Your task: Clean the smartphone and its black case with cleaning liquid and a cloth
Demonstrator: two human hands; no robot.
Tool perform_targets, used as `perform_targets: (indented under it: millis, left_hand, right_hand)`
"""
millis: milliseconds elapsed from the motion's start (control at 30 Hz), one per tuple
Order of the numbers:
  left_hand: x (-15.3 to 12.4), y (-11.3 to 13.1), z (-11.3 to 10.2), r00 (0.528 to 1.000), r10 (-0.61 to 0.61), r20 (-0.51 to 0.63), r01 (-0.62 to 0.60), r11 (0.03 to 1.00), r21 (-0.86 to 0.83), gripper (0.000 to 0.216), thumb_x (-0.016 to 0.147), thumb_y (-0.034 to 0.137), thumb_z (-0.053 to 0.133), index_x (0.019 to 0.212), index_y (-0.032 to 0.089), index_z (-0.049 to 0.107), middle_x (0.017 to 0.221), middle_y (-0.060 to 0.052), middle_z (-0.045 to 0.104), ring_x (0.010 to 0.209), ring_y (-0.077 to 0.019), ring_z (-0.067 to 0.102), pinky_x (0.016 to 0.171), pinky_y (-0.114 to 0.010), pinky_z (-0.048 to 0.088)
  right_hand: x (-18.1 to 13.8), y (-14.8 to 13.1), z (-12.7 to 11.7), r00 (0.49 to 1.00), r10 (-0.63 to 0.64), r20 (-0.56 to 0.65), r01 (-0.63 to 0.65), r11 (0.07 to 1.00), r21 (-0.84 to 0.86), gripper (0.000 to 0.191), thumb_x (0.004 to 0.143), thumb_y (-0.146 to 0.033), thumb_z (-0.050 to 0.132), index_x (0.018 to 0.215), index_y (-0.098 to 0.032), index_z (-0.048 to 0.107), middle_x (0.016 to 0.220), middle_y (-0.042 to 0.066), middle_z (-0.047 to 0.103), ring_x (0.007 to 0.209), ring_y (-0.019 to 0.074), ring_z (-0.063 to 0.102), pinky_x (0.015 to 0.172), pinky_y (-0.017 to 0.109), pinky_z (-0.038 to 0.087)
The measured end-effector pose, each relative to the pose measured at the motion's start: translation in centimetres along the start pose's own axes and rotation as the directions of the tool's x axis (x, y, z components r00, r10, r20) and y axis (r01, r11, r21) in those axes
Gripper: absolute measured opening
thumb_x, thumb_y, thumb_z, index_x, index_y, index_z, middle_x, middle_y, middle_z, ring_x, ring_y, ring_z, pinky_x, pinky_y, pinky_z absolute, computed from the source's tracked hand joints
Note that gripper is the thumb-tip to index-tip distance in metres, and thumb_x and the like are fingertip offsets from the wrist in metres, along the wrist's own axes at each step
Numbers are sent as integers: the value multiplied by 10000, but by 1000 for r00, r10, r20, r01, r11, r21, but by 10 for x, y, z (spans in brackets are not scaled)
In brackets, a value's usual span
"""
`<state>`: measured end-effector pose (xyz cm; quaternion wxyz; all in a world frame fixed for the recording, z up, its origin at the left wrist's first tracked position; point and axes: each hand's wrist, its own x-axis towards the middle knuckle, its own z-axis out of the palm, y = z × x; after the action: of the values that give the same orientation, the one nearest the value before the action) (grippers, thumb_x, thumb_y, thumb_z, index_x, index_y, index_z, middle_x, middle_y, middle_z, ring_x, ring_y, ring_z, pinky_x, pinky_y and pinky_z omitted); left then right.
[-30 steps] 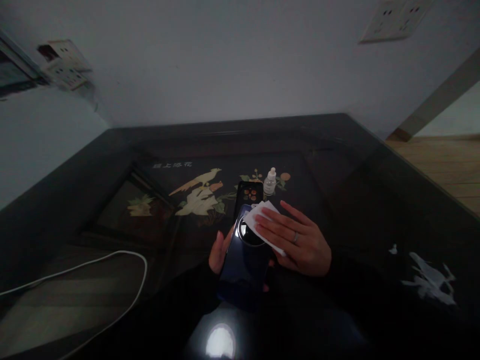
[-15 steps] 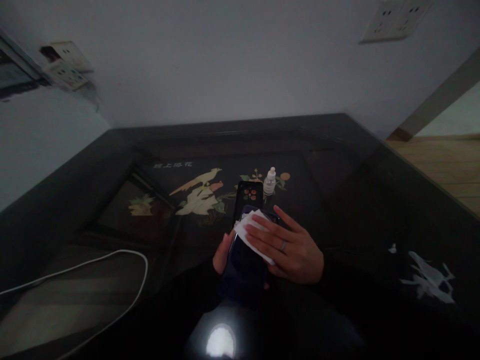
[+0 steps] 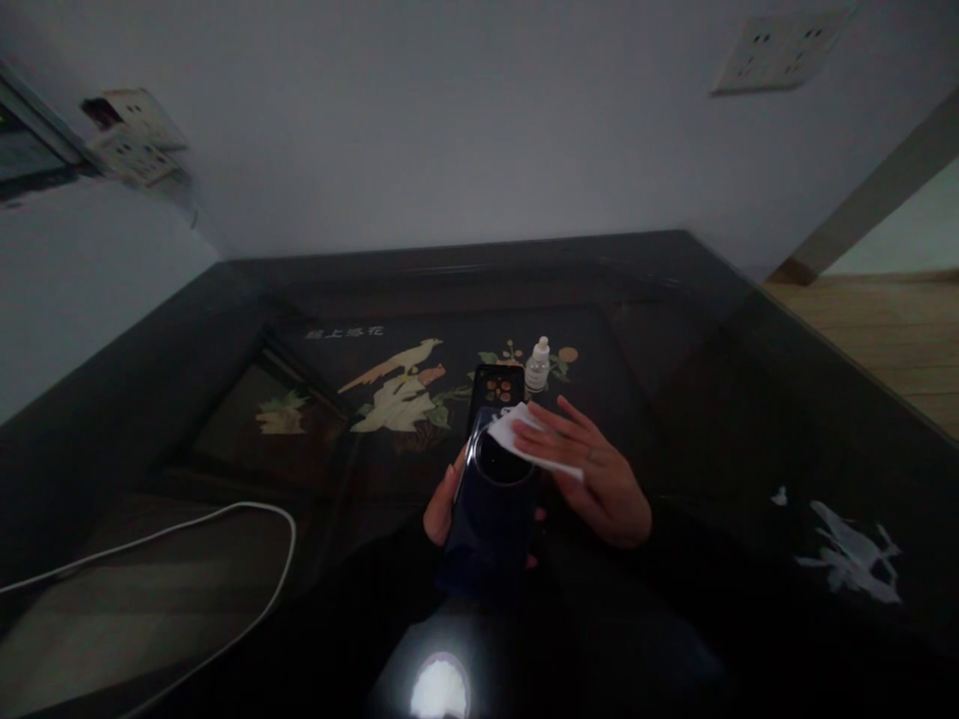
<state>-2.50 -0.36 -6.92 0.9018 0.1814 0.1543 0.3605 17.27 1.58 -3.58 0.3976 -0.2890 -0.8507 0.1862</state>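
Observation:
My left hand (image 3: 442, 504) grips a dark blue phone (image 3: 490, 514) from beneath, its back up and its round camera ring showing. My right hand (image 3: 591, 469) presses a folded white wipe (image 3: 528, 439) with flat fingers against the upper right edge of the phone, beside the camera ring. A ring sits on one finger of that hand. Both hands are above a dark glass-topped table (image 3: 711, 379).
A black phone case (image 3: 495, 389) lies just beyond the phone, with a small clear dropper bottle (image 3: 537, 365) to its right. A white cable (image 3: 187, 539) loops at the left. White scraps (image 3: 850, 564) lie at right. Wall sockets (image 3: 779, 50) sit above.
My right hand slid the wipe left over the camera ring, then back up and right, so the ring is uncovered again. The phone stayed in my left hand.

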Motion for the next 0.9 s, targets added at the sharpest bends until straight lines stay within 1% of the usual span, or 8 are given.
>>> perform_targets:
  millis: [33,67,100,167,233,533,767,900]
  left_hand:
    - [0,1,1,999,5,41,-5,1000,-17,563,746,585,498,1195,249,533,1138,-111,612,961,-304,607,696,-486,517]
    - [-1,1,2,997,15,78,-13,999,-33,531,761,570,488,1185,254,544,1163,-103,602,978,-295,603,704,-472,523]
    - [-1,2,2,994,28,104,-24,999,-43,502,784,553,466,1180,256,548,1189,-93,588,1002,-288,595,721,-465,523]
    - [-3,3,1,992,39,123,-33,998,-48,493,818,538,415,1178,232,554,1214,-88,571,1036,-285,577,754,-469,518]
    - [-4,3,-2,989,48,138,-42,998,-46,497,836,533,375,1192,231,545,1227,-89,561,1063,-294,560,780,-485,504]
    - [-8,4,3,979,20,205,-30,998,46,383,873,486,316,1195,403,506,1211,-40,579,1091,-292,545,813,-487,474]
    - [-10,2,1,980,2,197,-12,999,50,374,863,498,331,1195,434,494,1216,-27,576,1095,-297,541,823,-469,479]
    - [-12,1,-1,989,-26,146,17,998,61,445,848,516,359,1289,451,352,1231,-34,562,1103,-320,529,828,-497,469]
  right_hand:
    - [0,2,0,980,172,-99,-156,976,154,357,907,-272,335,1198,-218,534,1223,49,570,1205,222,450,1025,498,301]
    - [-1,6,1,910,372,-181,-302,897,324,350,908,-318,340,1130,-205,586,1139,63,626,1117,230,533,958,475,389]
    - [-1,11,3,794,561,-233,-405,774,487,353,895,-374,371,1046,-188,630,1031,73,673,1006,236,601,866,445,463]
    - [-2,21,8,532,806,-259,-440,524,729,330,823,-448,491,869,-172,664,808,58,708,796,228,658,689,378,524]
    - [-2,31,13,402,891,-209,-374,368,851,277,735,-441,599,754,-168,645,709,39,695,719,221,656,626,344,521]
    - [7,30,13,421,907,-31,-228,139,964,202,709,-341,601,730,-140,610,717,49,683,706,210,637,628,330,516]
    - [8,27,11,497,868,0,-279,159,947,248,750,-372,555,769,-131,614,714,62,683,719,210,642,660,337,521]
    - [8,26,12,484,875,-2,-286,160,945,239,745,-371,566,756,-138,615,750,63,689,792,224,642,681,340,526]
